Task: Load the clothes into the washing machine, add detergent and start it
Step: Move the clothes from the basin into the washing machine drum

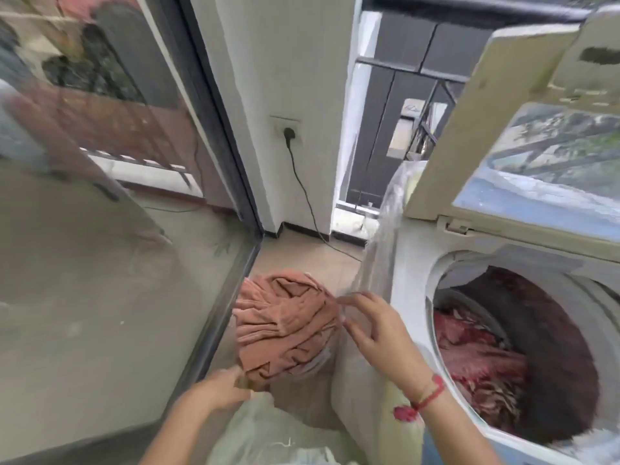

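A top-loading washing machine stands at the right with its lid raised. Dark red patterned cloth lies inside its drum. A bundle of salmon-pink clothes sits on the floor to the left of the machine, partly in clear plastic. My left hand grips the bundle's lower edge. My right hand hovers at the bundle's right side with fingers spread, touching the thin plastic there. A red thread is tied round my right wrist.
A clear plastic sheet hangs down the machine's left side. A glass sliding door fills the left. A black plug and cable run from a wall socket down to the tiled floor. Pale green fabric lies below my hands.
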Motion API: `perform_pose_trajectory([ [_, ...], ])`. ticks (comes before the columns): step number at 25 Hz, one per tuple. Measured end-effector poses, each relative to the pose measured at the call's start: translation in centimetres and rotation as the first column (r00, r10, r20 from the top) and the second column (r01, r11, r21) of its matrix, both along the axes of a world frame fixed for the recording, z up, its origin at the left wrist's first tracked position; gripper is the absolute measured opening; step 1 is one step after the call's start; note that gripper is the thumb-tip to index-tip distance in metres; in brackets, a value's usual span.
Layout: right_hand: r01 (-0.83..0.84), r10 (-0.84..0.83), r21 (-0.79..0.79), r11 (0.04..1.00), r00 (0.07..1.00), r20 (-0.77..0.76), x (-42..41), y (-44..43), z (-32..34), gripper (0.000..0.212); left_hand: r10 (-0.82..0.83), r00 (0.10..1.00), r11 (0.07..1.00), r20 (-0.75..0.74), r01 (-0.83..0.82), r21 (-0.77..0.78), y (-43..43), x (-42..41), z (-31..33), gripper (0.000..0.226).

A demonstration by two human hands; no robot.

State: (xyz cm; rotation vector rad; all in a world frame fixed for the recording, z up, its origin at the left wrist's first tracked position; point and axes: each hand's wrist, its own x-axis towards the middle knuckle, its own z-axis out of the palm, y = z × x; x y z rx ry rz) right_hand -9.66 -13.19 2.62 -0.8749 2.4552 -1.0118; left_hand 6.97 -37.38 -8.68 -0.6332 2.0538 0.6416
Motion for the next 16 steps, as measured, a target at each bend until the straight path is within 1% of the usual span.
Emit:
perform_pose_trajectory([
  [1, -0.012, 0.011, 0.040, 0.999, 1.000, 0.013, 0.5, -3.1, -1.2, 0.038, -0.038, 0.998, 0.999, 0.058, 0.036, 0.035, -2.6, 0.4, -1.2, 0.059],
  [2, -0.014, 0.013, 0.073, 0.997, 1.000, 0.024, 0.8, -5.8, -2.4, 0.035, -0.042, 0.997, 0.999, 0.066, 0.041, 0.017, -4.9, 0.4, -2.2, 0.058],
  [3, -0.016, 0.012, 0.112, 0.994, 0.999, 0.036, 1.1, -8.2, -3.8, 0.034, -0.013, 1.000, 1.000, 0.028, 0.013, -0.013, -7.0, 0.3, -3.2, 0.056],
  [5, -0.051, 0.033, 0.220, 0.974, 0.996, 0.087, 1.3, -12.6, -7.2, 0.040, 0.046, 0.997, 0.996, -0.060, -0.050, -0.068, -11.3, 0.0, -5.2, 0.052],
  [7, -0.102, 0.038, 0.375, 0.921, 0.984, 0.175, 1.4, -16.1, -10.9, 0.047, 0.081, 0.995, 0.993, -0.048, -0.085, -0.082, -15.2, 0.0, -7.4, 0.050],
  [9, -0.155, 0.061, 0.536, 0.830, 0.980, 0.189, 0.9, -18.3, -14.9, 0.053, 0.074, 0.996, 0.994, 0.058, -0.069, -0.090, -18.3, 0.0, -10.4, 0.050],
  [11, -0.217, 0.145, 0.681, 0.700, 0.976, 0.162, 0.2, -19.9, -19.9, 0.068, 0.087, 0.988, 0.994, 0.130, -0.078, -0.072, -20.6, -0.8, -14.2, 0.051],
  [12, -0.261, 0.207, 0.727, 0.635, 0.964, 0.166, -0.1, -20.5, -22.5, 0.080, 0.107, 0.986, 0.993, 0.128, -0.099, -0.068, -21.2, -1.4, -16.0, 0.050],
  [14, -0.383, 0.377, 0.762, 0.523, 0.905, 0.196, -0.1, -21.8, -28.2, 0.104, 0.160, 0.985, 0.986, 0.060, -0.157, -0.052, -21.4, -2.5, -19.9, 0.047],
  [16, -0.467, 0.509, 0.754, 0.462, 0.836, 0.206, 0.3, -23.4, -33.5, 0.117, 0.188, 0.982, 0.981, -0.020, -0.189, -0.046, -20.7, -3.0, -23.8, 0.047],
])
